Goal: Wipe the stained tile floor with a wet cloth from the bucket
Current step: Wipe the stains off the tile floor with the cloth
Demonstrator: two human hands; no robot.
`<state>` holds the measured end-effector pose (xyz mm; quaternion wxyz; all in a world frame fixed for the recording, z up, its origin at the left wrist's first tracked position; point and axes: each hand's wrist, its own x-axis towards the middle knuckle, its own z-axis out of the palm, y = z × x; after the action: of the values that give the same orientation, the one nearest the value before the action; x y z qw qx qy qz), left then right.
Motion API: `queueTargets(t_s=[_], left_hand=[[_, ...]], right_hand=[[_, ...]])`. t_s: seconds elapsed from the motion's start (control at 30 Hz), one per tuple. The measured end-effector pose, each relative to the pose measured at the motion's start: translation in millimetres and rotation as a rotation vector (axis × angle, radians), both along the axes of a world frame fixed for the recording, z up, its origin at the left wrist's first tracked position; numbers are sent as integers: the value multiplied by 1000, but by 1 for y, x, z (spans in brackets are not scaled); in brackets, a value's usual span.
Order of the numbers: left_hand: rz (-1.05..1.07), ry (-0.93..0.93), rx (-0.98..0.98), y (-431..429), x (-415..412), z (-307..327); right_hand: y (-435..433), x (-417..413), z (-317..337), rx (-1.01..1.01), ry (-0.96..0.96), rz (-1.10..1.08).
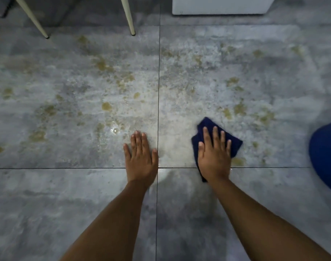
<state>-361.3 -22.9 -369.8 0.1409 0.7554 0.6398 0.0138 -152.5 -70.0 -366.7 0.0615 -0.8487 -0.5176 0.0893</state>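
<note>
— From where is the scene viewed?
— A single wide-angle head view is given, aimed forward and steeply down at the tile floor (66, 185).
— How near?
— Close; both forearms are seen entering from the bottom edge, and chair legs (127, 16) are cut off at the top.

A: Dim overall, with a cold bluish cast. The brightest patch of the tile floor (172, 117) sits at the centre and fades outward.

B: Any glare?

A: A small wet glint (114, 129) just toward nine o'clock of centre, and a thin shine along the grout line (158, 91). The corners at eleven and one o'clock fall into murk.

B: Sharpness?

A: Soft throughout. The blue shape (325, 155) at three o'clock is smeared, and the dark cloth (213, 127) has a blurred upper edge. The chair legs (128, 16) at twelve o'clock splay outward from wide-angle distortion.
</note>
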Motion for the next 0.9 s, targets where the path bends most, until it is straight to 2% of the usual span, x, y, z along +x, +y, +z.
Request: queueTargets(t_s=[0.1,0.17,0.23,0.27,0.37,0.43,0.5,0.57,0.67,0.7,0.77,0.83,0.9], left_hand=[[-46,-15,1,-1,15,6],[-150,-43,4,-1,36,9],[-229,-67,17,5,57,10],[-258,-70,24,9,67,10],[-331,-60,24,22,95,8],[-341,-58,0,31,114,8],[-333,-38,-4,38,133,9],[-329,-14,14,44,146,9],[-330,3,47,57,156,6],[-325,3,47,62,156,5],[-312,6,24,67,158,1],[-290,7,29,67,159,-2],[-281,-7,38,66,159,-3]], right_hand=[[-38,-32,2,-19,24,-103],[-41,-41,1,-8,33,13],[-27,-17,3,-23,24,138],[-24,2,4,-55,17,130],[-52,46,-1,-77,14,-262],[-77,32,3,-21,-15,-454],[-86,1,4,-55,0,-469],[-71,-6,3,-38,34,-388],[-45,43,1,-10,-19,-232],[-44,64,1,-33,-17,-268],[-59,92,-2,-60,37,-493],[-73,82,1,-18,12,-685],[-71,51,1,-13,1,-714]])
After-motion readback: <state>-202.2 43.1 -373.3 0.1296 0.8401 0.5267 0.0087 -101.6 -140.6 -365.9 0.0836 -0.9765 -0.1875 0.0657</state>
